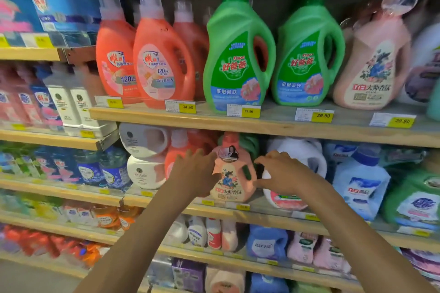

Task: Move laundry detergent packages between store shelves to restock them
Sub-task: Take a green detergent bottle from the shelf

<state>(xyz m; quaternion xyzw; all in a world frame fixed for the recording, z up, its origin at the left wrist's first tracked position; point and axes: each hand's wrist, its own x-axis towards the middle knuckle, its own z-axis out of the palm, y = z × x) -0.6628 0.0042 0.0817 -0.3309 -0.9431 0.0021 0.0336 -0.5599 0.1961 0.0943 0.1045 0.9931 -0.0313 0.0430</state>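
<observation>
**Grip set on either side of the pink bottle**

Grip is shared between two hands. The left hand is spread open, fingers straight, and is laid against the left flank of the pink detergent bottle. The right hand is half curled, with thumb and forefinger held apart like a pincer at the bottle's right side. Whether that pincer is already closed on the bottle cannot be told.

The bottle is stood upright at the front edge of the lower shelf, cap up, so its long axis is vertical. It is squeezed between an orange bottle on its left and a white bottle on its right. Its handle is turned to the right, toward the right hand.

The bottle is thus bracketed, one hand on each flank. The left hand is judged the nearer, since it overlaps the body. The handle is best reached from the right.

A matching pink bottle is seen near the right end of the upper shelf, beside the green bottles. A straight pull toward the front edge is probably called for, so that the neighbours are not dragged along.
</observation>
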